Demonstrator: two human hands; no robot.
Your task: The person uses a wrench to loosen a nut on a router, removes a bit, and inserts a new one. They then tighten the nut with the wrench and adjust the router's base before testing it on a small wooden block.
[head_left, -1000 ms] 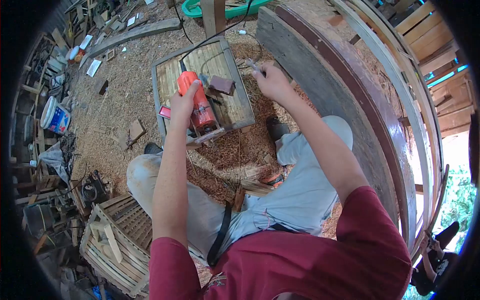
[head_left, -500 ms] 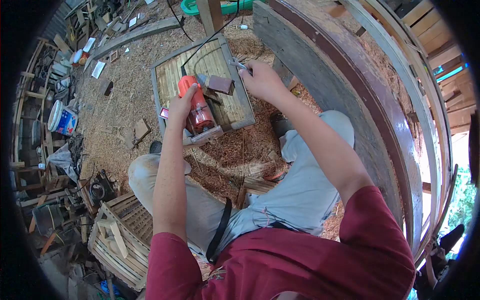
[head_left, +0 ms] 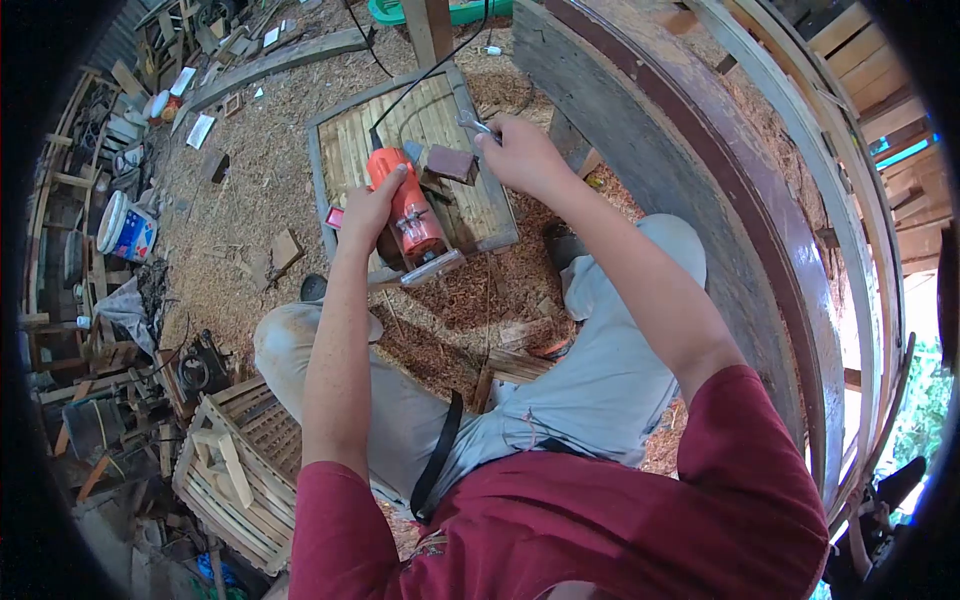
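Note:
My left hand (head_left: pixel 369 213) is wrapped round the side of an orange power tool (head_left: pixel 415 224), which has a clear flat base at its near end and a black cord at its far end. The tool lies over the near part of a slatted wooden panel (head_left: pixel 470 215). In my right hand (head_left: pixel 517 152) is a metal wrench (head_left: pixel 470 122), its open jaw pointing left above the panel's right edge. Between the hands a brown block (head_left: pixel 451 163) rests on the panel. A small pink and white box (head_left: pixel 335 217) sits by the panel's left edge.
Wood shavings (head_left: pixel 240 190) cover the ground. Long boards (head_left: pixel 640 140) run along the right. A white bucket (head_left: pixel 127 231) stands at the left, and a slatted wooden crate (head_left: pixel 235 480) is at the lower left. A wooden post (head_left: pixel 427 32) rises behind the panel.
The orange tool and my left hand have shifted slightly right, and the tool's clear base has turned a little. My right hand still holds the wrench in nearly the same place.

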